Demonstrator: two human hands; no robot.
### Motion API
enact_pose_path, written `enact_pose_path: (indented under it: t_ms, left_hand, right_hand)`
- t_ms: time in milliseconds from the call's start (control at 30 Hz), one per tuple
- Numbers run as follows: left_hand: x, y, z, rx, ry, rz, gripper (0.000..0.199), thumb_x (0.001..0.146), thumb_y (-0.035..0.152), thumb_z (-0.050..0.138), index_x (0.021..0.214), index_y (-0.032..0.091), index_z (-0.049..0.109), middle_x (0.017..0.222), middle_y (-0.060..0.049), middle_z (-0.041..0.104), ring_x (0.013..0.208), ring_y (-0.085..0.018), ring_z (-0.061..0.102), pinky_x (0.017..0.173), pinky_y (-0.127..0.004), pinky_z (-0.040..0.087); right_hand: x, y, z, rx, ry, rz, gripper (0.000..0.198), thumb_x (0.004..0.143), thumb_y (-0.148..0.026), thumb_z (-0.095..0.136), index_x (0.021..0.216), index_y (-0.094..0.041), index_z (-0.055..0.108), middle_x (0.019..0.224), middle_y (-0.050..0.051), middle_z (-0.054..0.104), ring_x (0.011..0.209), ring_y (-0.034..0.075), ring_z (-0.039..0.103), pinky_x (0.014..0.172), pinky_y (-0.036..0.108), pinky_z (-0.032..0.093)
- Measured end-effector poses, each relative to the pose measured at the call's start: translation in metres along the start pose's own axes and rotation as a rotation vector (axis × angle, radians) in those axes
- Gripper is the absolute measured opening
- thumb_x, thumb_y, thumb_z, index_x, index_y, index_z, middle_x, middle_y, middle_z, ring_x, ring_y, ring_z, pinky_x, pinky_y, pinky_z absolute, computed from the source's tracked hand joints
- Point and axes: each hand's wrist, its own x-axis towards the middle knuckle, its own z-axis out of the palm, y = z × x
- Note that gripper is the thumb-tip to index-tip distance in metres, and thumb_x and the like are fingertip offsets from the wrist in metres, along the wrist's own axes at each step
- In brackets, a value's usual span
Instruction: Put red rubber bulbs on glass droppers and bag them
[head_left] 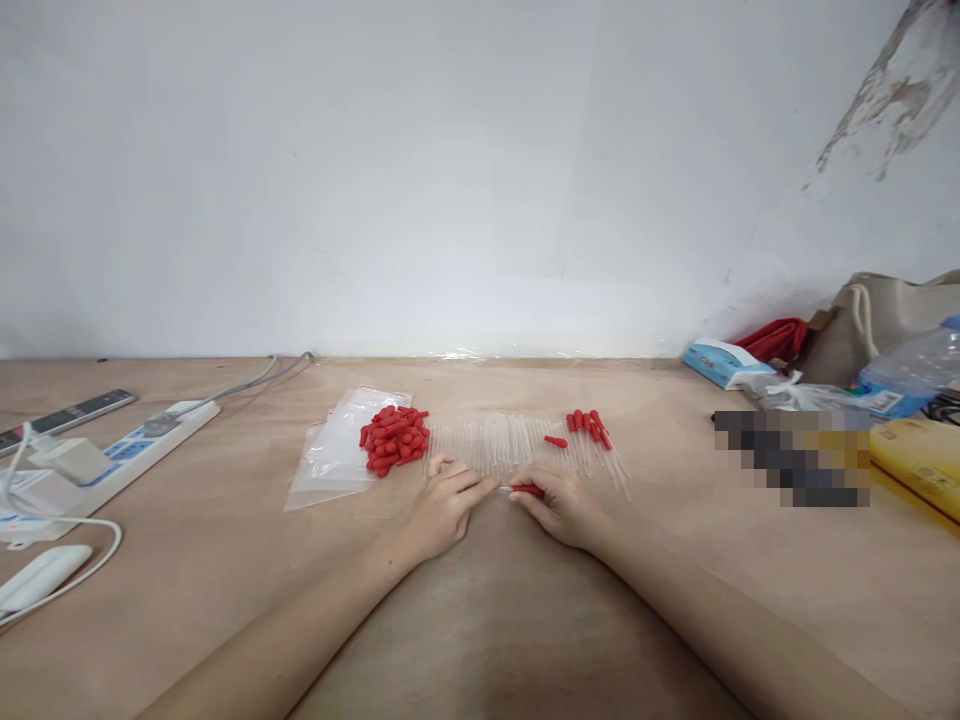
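My left hand (pixel 451 503) is closed on a thin clear glass tube (pixel 504 489). The fingers of my right hand (pixel 559 505) pinch a red rubber bulb (pixel 529 490) at the tube's right end. Behind both hands lies a row of clear tubes (pixel 502 440) side by side. One loose red bulb (pixel 556 441) rests on that row. A pile of red bulbs (pixel 394 438) sits left of the row, partly on clear plastic bags (pixel 334 460). To the right are several droppers with red bulbs fitted (pixel 586 422). How far the tube enters the bulb is hidden by my fingers.
At left are a power strip (pixel 161 435) with plugs and cables, a remote control (pixel 71 418) and a white device (pixel 46 578). On the right stand a blue tissue pack (pixel 724 363), a plastic bottle (pixel 911 370), a yellow package (pixel 919 455) and a blurred-out object. A white wall (pixel 480 180) rises behind.
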Motion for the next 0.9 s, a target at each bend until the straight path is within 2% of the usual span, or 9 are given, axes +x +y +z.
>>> enact_pose_path:
  t_ms: [100,167,300,433,500,567,633,767,900]
  left_hand:
    - [0.001,0.000,0.002,-0.013,0.007,-0.013,0.044,0.082,0.005,0.034,0.117,0.024,0.052,0.077,-0.004,0.060,0.082,-0.017,0.052,0.088,-0.038,0.024]
    - [0.002,0.001,0.004,-0.038,0.028,-0.045,0.039,0.086,0.010,0.033,0.117,0.023,0.051,0.081,-0.004,0.061,0.081,-0.016,0.052,0.088,-0.037,0.025]
    - [0.003,0.004,0.004,-0.083,0.061,-0.089,0.036,0.089,0.027,0.039,0.125,0.021,0.042,0.095,-0.005,0.059,0.088,-0.017,0.050,0.089,-0.036,0.025]
    - [0.001,0.004,-0.001,-0.113,0.091,-0.147,0.041,0.088,0.030,0.041,0.127,0.020,0.036,0.103,-0.007,0.056,0.095,-0.018,0.048,0.091,-0.038,0.023]
    - [0.001,0.004,-0.002,-0.131,0.085,-0.165,0.039,0.087,0.030,0.042,0.124,0.020,0.038,0.103,-0.007,0.057,0.095,-0.019,0.048,0.091,-0.038,0.023]
    - [0.001,0.004,-0.003,-0.141,0.063,-0.160,0.037,0.087,0.030,0.043,0.122,0.021,0.041,0.103,-0.006,0.057,0.096,-0.019,0.048,0.091,-0.039,0.024]
    - [0.002,0.005,-0.003,-0.144,0.048,-0.154,0.036,0.086,0.030,0.043,0.121,0.022,0.042,0.104,-0.006,0.057,0.097,-0.019,0.048,0.091,-0.039,0.024]
    - [0.002,0.007,-0.002,-0.151,0.037,-0.168,0.034,0.087,0.029,0.043,0.121,0.023,0.042,0.103,-0.005,0.057,0.097,-0.019,0.048,0.090,-0.038,0.024]
    - [0.002,0.006,-0.003,-0.152,0.025,-0.172,0.032,0.087,0.029,0.042,0.118,0.023,0.044,0.102,-0.005,0.058,0.096,-0.019,0.048,0.090,-0.038,0.024]
  right_hand:
    - [0.002,0.003,-0.001,0.050,0.004,0.016,0.014,0.082,-0.027,0.049,0.087,-0.024,0.061,0.079,0.003,0.064,0.073,0.016,0.060,0.065,0.029,0.049]
    - [0.005,0.004,0.001,0.141,0.071,0.075,0.015,0.081,-0.030,0.050,0.089,-0.024,0.061,0.079,0.003,0.064,0.073,0.015,0.060,0.066,0.029,0.049]
    - [0.015,0.012,0.000,0.431,0.292,0.286,0.034,0.074,-0.040,0.058,0.102,-0.022,0.052,0.072,0.000,0.062,0.065,0.013,0.059,0.059,0.027,0.049]
    - [0.024,0.036,-0.031,0.521,0.534,0.451,0.042,0.070,-0.049,0.058,0.099,-0.020,0.052,0.071,0.001,0.060,0.061,0.013,0.058,0.056,0.026,0.047]
    - [0.025,0.054,-0.056,0.465,0.565,0.556,0.045,0.073,-0.051,0.052,0.105,-0.019,0.052,0.066,0.000,0.059,0.056,0.012,0.055,0.053,0.025,0.044]
    - [0.023,0.071,-0.077,0.274,0.575,0.627,0.046,0.070,-0.049,0.055,0.104,-0.017,0.054,0.060,-0.002,0.056,0.053,0.012,0.052,0.051,0.024,0.041]
    - [0.019,0.086,-0.088,0.040,0.553,0.681,0.043,0.067,-0.046,0.059,0.097,-0.016,0.057,0.055,-0.003,0.053,0.052,0.012,0.051,0.052,0.024,0.039]
    - [0.010,0.104,-0.080,-0.210,0.401,0.716,0.032,0.070,-0.045,0.054,0.086,-0.017,0.060,0.055,-0.002,0.054,0.049,0.012,0.049,0.050,0.024,0.035]
    - [0.007,0.108,-0.069,-0.343,0.425,0.705,0.038,0.070,-0.047,0.051,0.092,-0.018,0.061,0.064,0.000,0.057,0.056,0.013,0.052,0.052,0.024,0.035]
